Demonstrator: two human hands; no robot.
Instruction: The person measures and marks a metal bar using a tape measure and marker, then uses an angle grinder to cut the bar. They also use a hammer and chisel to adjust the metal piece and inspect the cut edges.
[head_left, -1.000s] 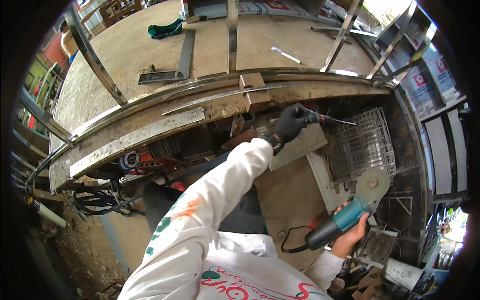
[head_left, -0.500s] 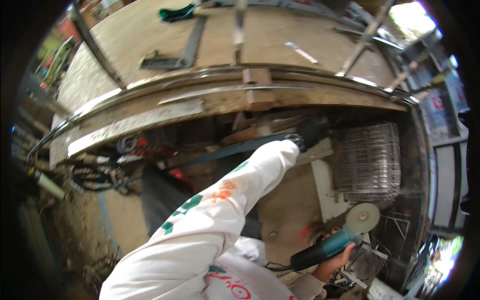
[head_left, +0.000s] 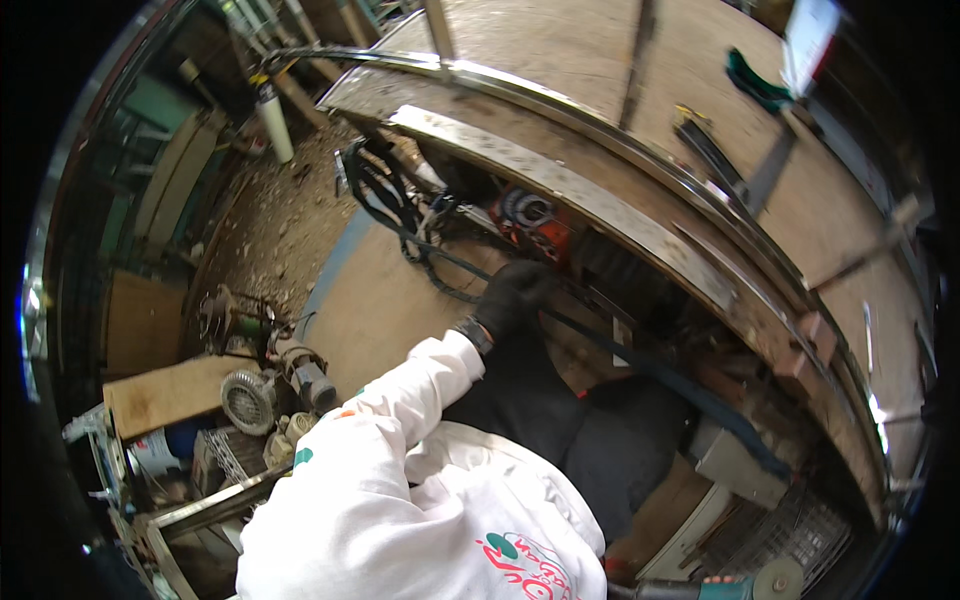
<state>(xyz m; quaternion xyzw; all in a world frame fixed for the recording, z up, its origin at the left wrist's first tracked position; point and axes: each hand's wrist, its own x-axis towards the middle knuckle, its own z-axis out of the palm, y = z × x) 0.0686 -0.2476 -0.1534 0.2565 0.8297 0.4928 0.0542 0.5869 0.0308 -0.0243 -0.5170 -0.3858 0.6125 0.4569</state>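
My left hand [head_left: 515, 298], in a black glove, is closed around a long dark cable [head_left: 690, 398] below the bench edge. The cable runs from a bundle of black loops [head_left: 385, 200] at the upper left, past the hand, and down to the lower right. At the bottom edge, my right hand [head_left: 716, 579] shows only a bit of its fingers, wrapped on a teal angle grinder [head_left: 735, 590]. A pale round disc [head_left: 778, 580] is on the grinder's head. My dark trouser legs [head_left: 620, 450] lie under the cable.
A wooden bench with a metal-edged frame [head_left: 590, 120] crosses the upper right. An orange machine [head_left: 545, 235] stands beneath it. To the left are a motor [head_left: 250, 400], a wooden board [head_left: 180, 393] and a pale cylinder [head_left: 272, 125]. A wire rack [head_left: 780, 540] stands at the lower right.
The view has swung left. My left hand has come back from the bench's right side to the cable's left part. The grinder in my right hand now sits at the bottom edge.
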